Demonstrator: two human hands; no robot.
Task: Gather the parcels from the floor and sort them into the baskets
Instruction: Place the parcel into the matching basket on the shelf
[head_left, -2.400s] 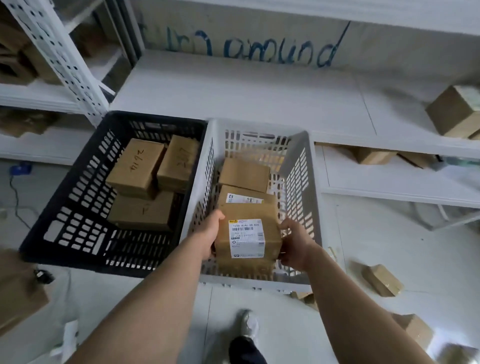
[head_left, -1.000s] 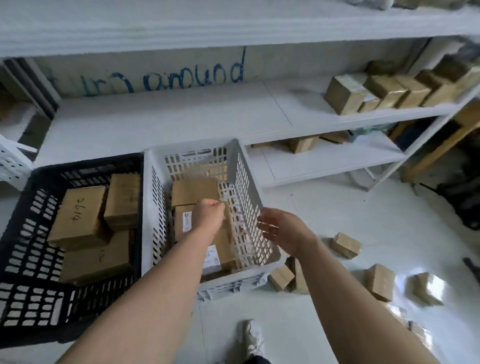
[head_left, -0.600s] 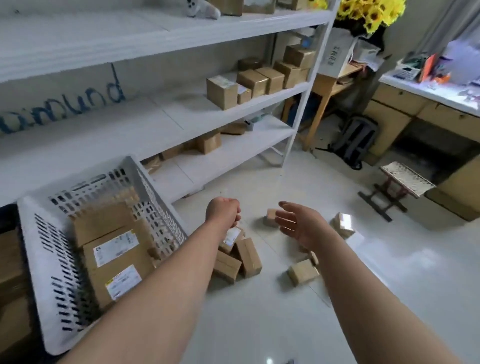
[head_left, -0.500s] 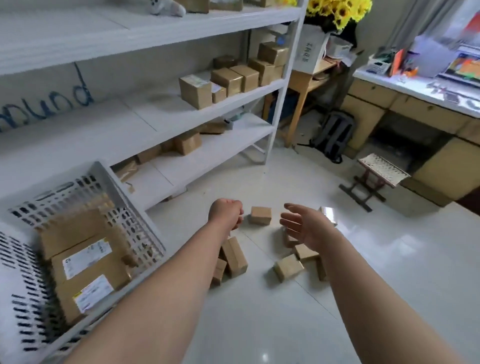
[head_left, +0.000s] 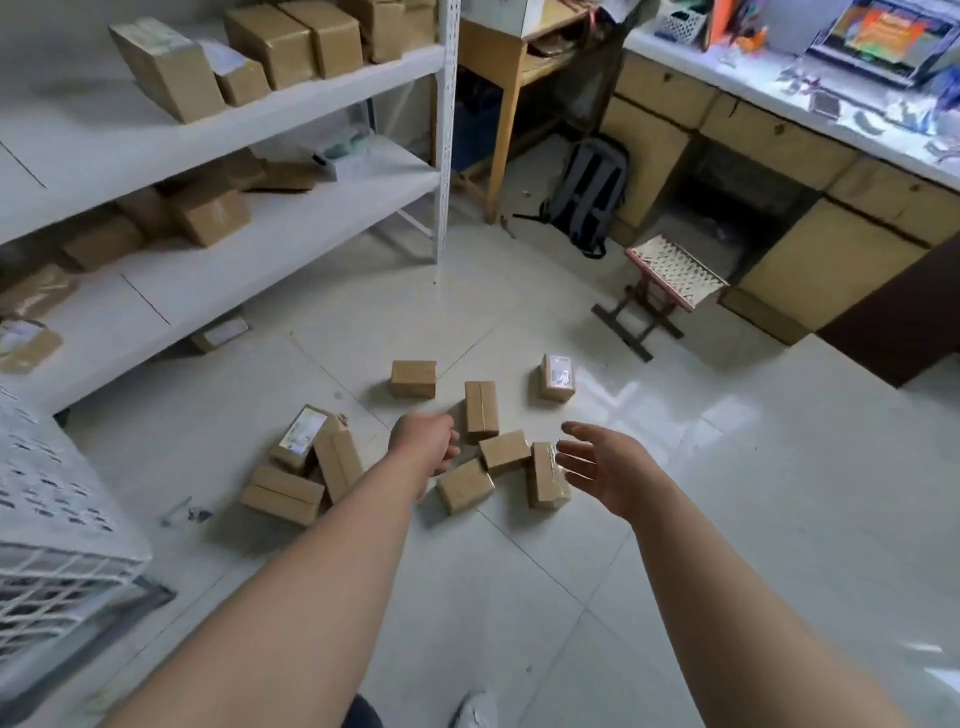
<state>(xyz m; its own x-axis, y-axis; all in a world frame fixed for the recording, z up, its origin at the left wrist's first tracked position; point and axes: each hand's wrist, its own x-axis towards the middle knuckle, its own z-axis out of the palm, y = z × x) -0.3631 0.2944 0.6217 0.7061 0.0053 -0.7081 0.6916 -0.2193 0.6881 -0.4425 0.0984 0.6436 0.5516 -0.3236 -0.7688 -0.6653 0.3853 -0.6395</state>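
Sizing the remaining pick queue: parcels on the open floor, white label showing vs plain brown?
White-label parcels: 2
Plain brown parcels: 7
Total: 9
Not counted: one labelled parcel tucked under the shelf.

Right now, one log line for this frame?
phase: reach | left hand: curled, empty, near floor parcels | right hand: open, empty | white basket: left edge
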